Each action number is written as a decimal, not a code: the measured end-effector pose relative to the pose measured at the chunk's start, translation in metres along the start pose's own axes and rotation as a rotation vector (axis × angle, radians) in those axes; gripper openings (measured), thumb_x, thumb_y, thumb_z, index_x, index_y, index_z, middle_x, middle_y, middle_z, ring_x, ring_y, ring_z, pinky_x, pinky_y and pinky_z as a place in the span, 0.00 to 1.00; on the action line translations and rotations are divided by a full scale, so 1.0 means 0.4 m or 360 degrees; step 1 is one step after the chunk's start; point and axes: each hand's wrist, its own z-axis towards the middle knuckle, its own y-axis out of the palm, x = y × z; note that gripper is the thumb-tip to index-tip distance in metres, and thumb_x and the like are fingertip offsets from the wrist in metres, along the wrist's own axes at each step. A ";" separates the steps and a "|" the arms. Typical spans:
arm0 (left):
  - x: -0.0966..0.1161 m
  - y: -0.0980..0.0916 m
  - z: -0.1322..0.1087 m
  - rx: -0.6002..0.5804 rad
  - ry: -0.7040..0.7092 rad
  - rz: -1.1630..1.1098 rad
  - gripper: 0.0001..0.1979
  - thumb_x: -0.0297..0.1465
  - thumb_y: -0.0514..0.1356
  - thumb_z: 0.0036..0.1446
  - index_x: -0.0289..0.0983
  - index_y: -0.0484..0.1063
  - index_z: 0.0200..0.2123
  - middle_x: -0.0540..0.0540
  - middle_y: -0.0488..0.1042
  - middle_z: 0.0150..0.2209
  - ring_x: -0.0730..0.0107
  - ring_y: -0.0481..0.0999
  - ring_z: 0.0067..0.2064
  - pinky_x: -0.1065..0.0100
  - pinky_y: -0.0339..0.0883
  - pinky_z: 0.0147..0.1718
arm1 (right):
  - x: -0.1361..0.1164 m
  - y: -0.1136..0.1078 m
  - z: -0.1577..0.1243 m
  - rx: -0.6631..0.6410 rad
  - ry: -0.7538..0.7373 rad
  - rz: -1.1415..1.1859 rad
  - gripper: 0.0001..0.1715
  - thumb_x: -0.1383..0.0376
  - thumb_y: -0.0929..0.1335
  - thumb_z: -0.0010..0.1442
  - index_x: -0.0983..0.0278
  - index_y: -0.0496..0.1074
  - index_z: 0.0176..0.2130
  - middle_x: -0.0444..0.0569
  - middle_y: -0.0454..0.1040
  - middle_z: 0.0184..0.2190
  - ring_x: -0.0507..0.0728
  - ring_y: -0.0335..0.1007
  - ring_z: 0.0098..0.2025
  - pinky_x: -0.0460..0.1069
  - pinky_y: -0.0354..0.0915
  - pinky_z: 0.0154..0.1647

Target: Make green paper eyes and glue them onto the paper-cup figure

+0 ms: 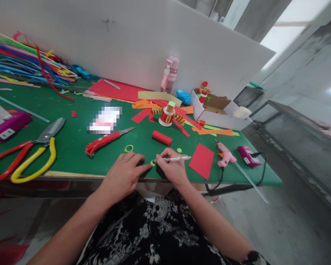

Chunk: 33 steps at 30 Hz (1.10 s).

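Note:
My right hand (171,166) is closed round a white pen (179,158), its tip on a small light-green paper disc (152,163) near the table's front edge. From the other side my left hand (127,171) reaches the disc with a stretched index finger; the hand lies flat and grips nothing. Just beyond it lies a light-green paper ring or coil (128,148). A second green disc (179,150) and a red paper roll (161,138) rest past my right hand. Beside that hand is a red paper sheet (201,161). A paper figure (167,117) with folded arms stands farther back.
Scissors (41,141) and a red-handled folding saw (107,140) lie on the left. A pink glue gun (225,154) with its cord is on the right. Behind are a white box (223,117), a pink bottle (171,73) and a pile of coloured pipe cleaners (22,60).

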 end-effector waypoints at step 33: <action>-0.002 -0.002 0.000 -0.0009 0.0008 -0.0013 0.23 0.19 0.51 0.56 0.41 0.76 0.49 0.41 0.72 0.43 0.56 0.66 0.44 0.57 0.61 0.40 | 0.002 -0.004 0.001 -0.0087 -0.0013 -0.0033 0.14 0.58 0.67 0.51 0.60 0.62 0.20 0.39 0.62 0.15 0.50 0.56 0.19 0.46 0.51 0.21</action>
